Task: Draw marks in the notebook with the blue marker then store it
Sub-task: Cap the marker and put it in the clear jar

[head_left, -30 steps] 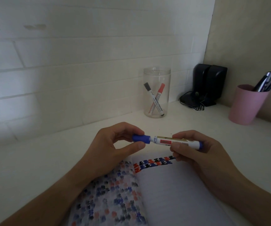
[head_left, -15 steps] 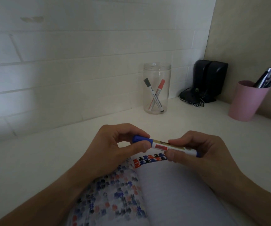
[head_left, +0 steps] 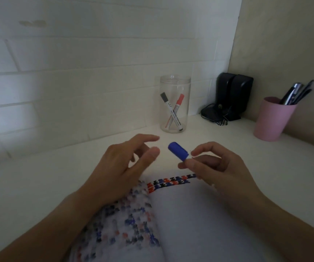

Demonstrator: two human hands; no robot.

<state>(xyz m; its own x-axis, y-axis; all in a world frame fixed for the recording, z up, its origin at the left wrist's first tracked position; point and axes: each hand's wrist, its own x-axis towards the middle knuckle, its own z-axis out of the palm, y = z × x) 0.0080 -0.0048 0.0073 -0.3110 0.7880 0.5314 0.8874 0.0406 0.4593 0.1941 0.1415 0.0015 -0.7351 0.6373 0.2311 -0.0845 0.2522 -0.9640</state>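
Head view: right hand point(head_left: 216, 167) grips blue marker point(head_left: 178, 153), no label legible.

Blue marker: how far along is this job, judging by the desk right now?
Done: notebook carries rows of marks, and blue marker is capped. In hand: right hand holds it; left hand is open. Left: dropping it into the clear jar.

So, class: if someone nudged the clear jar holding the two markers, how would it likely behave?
The clear jar looks tall and narrow, so a high push may tip it. It holds only two markers, so it is probably light and might slide on the smooth white desk.
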